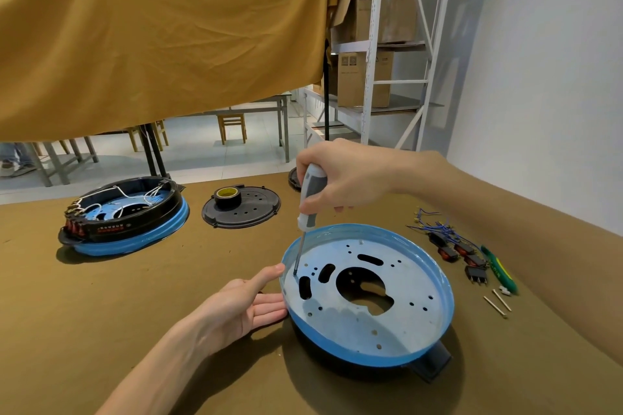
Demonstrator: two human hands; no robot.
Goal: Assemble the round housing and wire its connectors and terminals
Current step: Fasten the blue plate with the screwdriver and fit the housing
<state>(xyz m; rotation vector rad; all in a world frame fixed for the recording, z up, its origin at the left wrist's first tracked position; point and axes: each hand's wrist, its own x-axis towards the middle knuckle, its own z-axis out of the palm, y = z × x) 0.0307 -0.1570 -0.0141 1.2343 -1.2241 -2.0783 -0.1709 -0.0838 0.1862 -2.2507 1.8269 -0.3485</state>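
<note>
Seen from the head camera, a round housing (pixel 367 296) with a blue rim and a pale, hole-punched inner plate sits on a brown bench (pixel 101 313) at about 5 o'clock in the view. The right hand (pixel 340 178), at 1 o'clock from the housing, has its fingers curled around the grey-and-white handle of a screwdriver (pixel 308 209), held nearly upright with its tip down on the inner plate close to the left rim. The left hand (pixel 246 303) lies open at 9 o'clock of the housing, fingers straight against the outer rim, thumb raised beside the edge. At 10 o'clock on the bench stands a second housing (pixel 124 216), already wired. Between them rests a black cover plate (pixel 241 209) carrying a roll of tape (pixel 227 197). At 3 o'clock lie switches with blue wires (pixel 451 246), a green tool (pixel 499 269) and two loose pins (pixel 497 303).
</note>
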